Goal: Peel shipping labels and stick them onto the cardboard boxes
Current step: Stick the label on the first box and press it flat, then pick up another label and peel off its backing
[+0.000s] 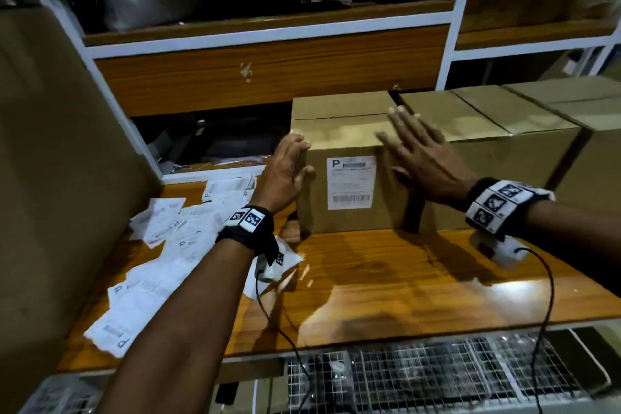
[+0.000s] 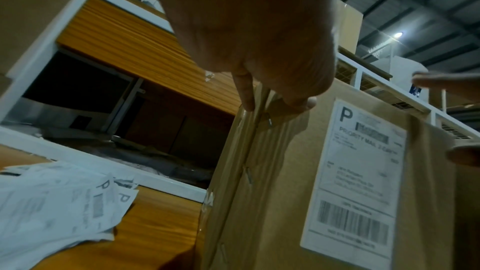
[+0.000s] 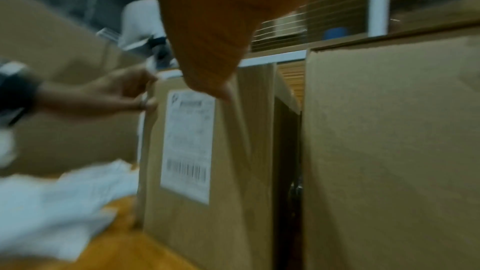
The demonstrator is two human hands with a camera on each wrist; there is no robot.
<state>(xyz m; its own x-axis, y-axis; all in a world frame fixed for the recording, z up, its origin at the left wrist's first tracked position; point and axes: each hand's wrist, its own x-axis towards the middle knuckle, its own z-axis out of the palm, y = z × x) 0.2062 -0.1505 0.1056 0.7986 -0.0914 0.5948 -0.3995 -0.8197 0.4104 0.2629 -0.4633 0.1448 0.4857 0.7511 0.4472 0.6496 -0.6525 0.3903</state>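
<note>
Matte cardboard box (image 1: 349,141), flat white label (image 1: 350,182) – left hand (image 1: 285,175) and right hand (image 1: 423,161) flanking, fingers spread straight

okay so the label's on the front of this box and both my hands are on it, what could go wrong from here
The left hand touches only the labelled box's left front edge and the right hand lies flat with straight fingers, so the box could slip if lifted. The next box stands close on its right, so turning could knock it. The loose labels beside it could get swept away.
</note>
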